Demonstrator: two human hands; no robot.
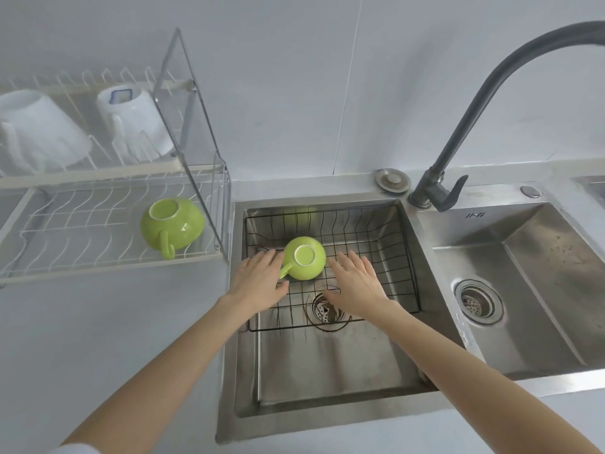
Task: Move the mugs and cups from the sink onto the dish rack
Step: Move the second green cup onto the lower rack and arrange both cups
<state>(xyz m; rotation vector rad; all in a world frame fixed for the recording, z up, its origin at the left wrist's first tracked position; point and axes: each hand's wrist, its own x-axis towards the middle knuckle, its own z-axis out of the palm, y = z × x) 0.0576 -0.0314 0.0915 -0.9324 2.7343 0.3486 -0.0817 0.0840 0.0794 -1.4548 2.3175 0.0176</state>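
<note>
Green cup [305, 258] upside down on black wire basket [386, 257] in left sink [327, 371], sitting right between both hands. Left hand [262, 280] fingers spread flat, touching or nearly touching handle side. Right hand [357, 286] also open, fingertips just beside cup, gripping nothing. Second green cup [172, 229] already upside down on dish rack [82, 244] on worktop.

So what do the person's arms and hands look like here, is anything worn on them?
Both forearms are bare from the wrist almost to the elbow. The left hand and the right hand wear no gloves, and no rings, watch or bracelet show from this view. The only clothing in sight is a bit of white sleeve at the bottom edge of the picture, on the left arm.
</note>
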